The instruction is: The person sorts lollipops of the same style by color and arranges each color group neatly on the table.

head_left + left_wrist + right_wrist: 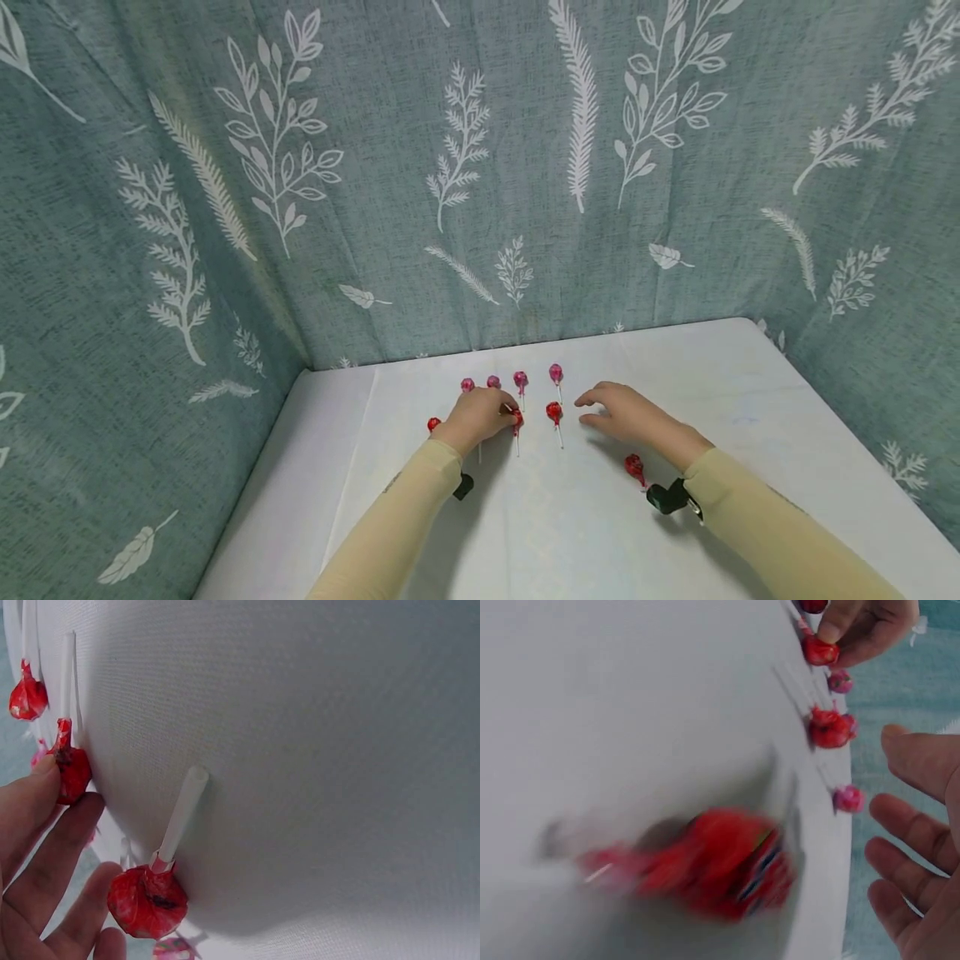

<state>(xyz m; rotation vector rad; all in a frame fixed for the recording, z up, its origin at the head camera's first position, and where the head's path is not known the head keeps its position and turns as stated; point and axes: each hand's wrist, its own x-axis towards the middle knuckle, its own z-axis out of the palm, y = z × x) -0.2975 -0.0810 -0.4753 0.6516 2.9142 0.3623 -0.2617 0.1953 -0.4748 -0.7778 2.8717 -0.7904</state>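
Red lollipop [517, 421] lies on the white table [750, 417] in the near row, its head pinched by the left hand [480, 414]. Right hand [626, 412] hovers beside a second red lollipop [554, 412], fingers relaxed and spread, grasping nothing. Four pink lollipops [521, 380] form the far row.

Both forearms reaching forward, left hand [480, 414] knuckles up with fingers curled down, right hand [626, 412] loosely spread, palm down

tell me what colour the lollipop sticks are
White, clearest in the left wrist view on the stick.
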